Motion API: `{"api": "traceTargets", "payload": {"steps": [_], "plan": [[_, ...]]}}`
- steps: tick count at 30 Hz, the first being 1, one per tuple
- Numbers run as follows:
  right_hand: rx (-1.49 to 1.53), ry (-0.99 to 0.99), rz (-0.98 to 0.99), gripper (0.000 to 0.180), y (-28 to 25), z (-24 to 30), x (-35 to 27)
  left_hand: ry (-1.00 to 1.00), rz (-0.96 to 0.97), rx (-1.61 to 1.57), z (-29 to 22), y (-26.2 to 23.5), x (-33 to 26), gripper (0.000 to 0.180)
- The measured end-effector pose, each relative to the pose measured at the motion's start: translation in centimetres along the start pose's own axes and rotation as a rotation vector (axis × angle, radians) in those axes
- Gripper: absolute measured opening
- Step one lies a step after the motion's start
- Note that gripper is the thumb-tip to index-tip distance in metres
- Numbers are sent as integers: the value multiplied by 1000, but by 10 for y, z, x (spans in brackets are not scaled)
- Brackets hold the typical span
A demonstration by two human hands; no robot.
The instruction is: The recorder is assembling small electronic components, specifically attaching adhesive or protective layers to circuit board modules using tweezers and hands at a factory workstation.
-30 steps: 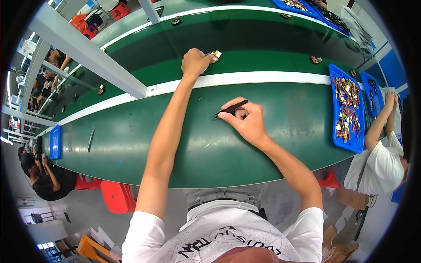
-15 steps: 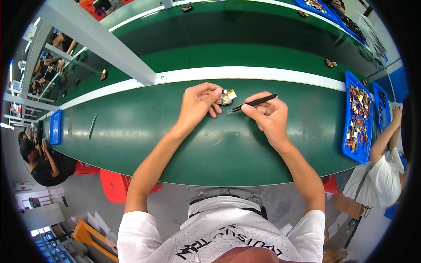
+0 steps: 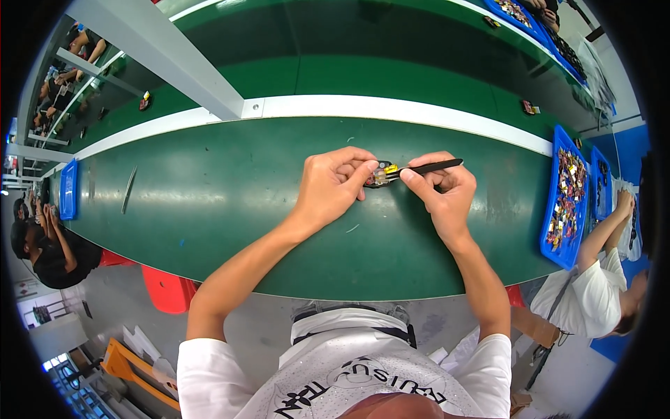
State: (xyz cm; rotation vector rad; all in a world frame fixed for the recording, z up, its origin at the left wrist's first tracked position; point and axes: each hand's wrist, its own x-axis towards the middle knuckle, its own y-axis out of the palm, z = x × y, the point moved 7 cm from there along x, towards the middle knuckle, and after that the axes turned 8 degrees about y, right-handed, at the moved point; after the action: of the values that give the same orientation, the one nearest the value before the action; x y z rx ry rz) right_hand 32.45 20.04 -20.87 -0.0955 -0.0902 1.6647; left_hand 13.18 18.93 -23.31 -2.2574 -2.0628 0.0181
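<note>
Green worktop [image 3: 209,202] now carries both hands drawn together. The small part [image 3: 380,174], fetched from farther back, is pinched by the left hand [image 3: 333,185]; the right hand [image 3: 441,188] is clamped on black tweezers [image 3: 426,167] brought against it.

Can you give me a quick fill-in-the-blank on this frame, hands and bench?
1. The left hand pinches a small component while the right hand holds black ____ to it.
2. Both hands work over a table whose surface is ____.
3. The tray of small parts at the person's right is ____ in colour.
4. A co-worker's arm reaches toward that tray from the ____ side of the picture.

Missing words: tweezers; green; blue; right
</note>
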Motion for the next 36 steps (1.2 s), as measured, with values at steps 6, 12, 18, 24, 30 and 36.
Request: {"api": "traceTargets", "payload": {"steps": [6, 12, 18, 24, 30, 36], "plan": [[-79, -79, -22, 14, 1, 2, -1, 85, -66, 11, -4, -3, -2, 18], [-91, -99, -49, 14, 2, 1, -2, 62, -89, -59, 0, -3, -1, 19], [-100, -85, -53, 14, 3, 1, -3, 60, -84, -91, 0, -3, -1, 19], [-89, -75, -51, 14, 4, 1, -2, 53, -74, -91, -1, -3, 0, 20], [164, 189, -1, 17, 4, -5, 0, 50, -61, -121, 1, -3, 0, 21], [159, 282, 58, 15, 3, -8, 0, 41, -44, -181, 2, -1, 0, 20]]}}
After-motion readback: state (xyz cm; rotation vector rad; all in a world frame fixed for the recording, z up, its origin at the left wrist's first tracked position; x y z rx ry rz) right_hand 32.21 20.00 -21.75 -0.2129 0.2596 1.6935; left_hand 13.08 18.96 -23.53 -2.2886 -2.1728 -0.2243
